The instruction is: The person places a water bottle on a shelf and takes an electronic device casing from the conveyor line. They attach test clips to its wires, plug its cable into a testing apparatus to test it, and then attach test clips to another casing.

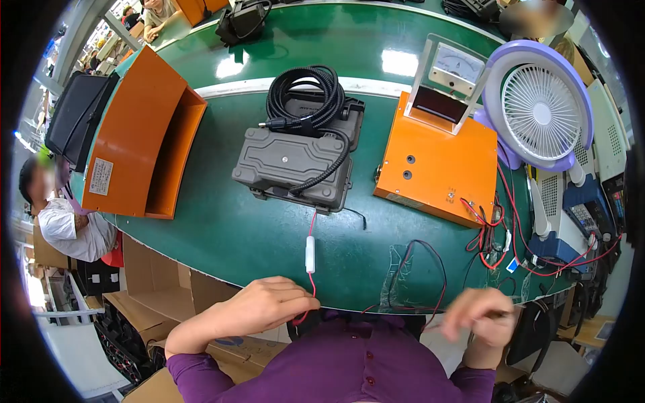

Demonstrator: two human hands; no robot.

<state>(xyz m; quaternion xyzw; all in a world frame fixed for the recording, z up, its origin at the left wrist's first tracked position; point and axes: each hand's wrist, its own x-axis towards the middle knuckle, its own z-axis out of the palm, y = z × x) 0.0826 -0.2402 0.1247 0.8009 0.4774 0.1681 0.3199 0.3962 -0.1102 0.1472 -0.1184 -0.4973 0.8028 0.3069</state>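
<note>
At the green table's front edge, my left hand (277,305) has its fingers pressed together around a red wire (312,285). That wire runs up through a white inline holder (310,254) to a dark grey box (292,161), which has a coiled black cable (306,101) on top. My right hand (480,317) is raised beside the front edge, its fingers curled and blurred; what they hold, if anything, is too small to make out. Between my hands a thin dark wire (440,258) loops over clear tape (398,277) on the table.
An orange box (437,161) carries a panel meter (455,69). Right of it are a purple fan (541,111), tangled red and black wires (494,235) and blue instruments (554,245). An orange shelf (138,134) stands left. Another person (74,228) is at far left.
</note>
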